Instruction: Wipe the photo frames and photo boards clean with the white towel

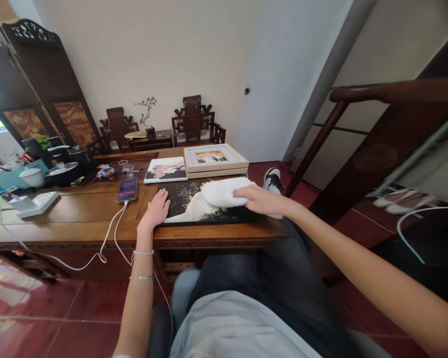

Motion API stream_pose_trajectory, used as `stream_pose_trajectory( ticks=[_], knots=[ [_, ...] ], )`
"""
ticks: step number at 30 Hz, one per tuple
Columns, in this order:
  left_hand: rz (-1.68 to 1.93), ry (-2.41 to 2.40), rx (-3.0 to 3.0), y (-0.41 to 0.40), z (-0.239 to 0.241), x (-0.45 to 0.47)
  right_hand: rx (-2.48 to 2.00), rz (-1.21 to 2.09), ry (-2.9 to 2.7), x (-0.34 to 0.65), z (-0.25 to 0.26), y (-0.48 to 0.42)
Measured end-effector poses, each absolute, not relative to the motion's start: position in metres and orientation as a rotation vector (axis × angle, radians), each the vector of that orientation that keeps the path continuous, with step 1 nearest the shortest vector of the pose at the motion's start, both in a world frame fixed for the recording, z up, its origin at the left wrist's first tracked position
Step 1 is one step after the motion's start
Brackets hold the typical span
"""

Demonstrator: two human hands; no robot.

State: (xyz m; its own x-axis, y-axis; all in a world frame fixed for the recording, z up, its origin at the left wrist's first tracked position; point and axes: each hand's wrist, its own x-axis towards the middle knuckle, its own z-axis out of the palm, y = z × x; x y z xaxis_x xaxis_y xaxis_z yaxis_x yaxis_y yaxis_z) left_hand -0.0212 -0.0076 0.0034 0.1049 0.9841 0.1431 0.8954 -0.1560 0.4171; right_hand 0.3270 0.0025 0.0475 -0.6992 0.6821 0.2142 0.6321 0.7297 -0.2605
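A large dark photo panel [179, 196] with a pale gown in its picture lies flat at the table's front edge. My left hand [158, 208] rests on its left end, fingers stretched out and holding nothing. Over the panel's right half, my right hand [251, 195] grips a folded white cloth [222, 191], which covers part of the picture. The cloth appears to lie against the panel's surface. Behind the panel are a smaller white-edged photo print [166, 169] and a stack of light wooden picture frames [216, 159].
On the wooden table [82, 214], a phone [127, 190] charges by a white cable left of the panel. Farther left sit a power strip [39, 204], a white cup [32, 177] and a lidded pot [62, 174]. A dark wooden chair [332, 149] stands at the right.
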Motion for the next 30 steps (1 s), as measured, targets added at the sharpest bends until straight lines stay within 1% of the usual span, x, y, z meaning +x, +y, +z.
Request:
stream_pose_trajectory(
  ticks=[5,9,13,18,22,25,30],
  knots=[
    [0.572,1.878,2.174,-0.004,0.001,-0.023,-1.204,0.124,-2.557,0.297,0.049,0.065],
    [0.575,1.890,2.170,-0.005,0.003,-0.021,-1.266,0.044,-2.533,0.290,0.042,0.065],
    [0.566,1.906,2.152,-0.009,0.005,-0.018,-1.233,0.007,-2.562,0.303,0.028,0.015],
    [0.566,1.926,2.140,-0.012,0.006,-0.016,-1.086,0.154,-2.585,0.327,0.018,-0.074],
    [0.587,1.915,2.155,-0.011,0.004,-0.017,-1.042,0.260,-2.612,0.329,0.020,-0.102],
    [0.590,1.891,2.163,-0.010,0.003,-0.019,-1.039,0.239,-2.636,0.313,0.026,-0.084],
    [0.564,1.890,2.162,-0.008,0.003,-0.021,-1.184,0.103,-2.653,0.275,0.041,-0.012]
  ],
)
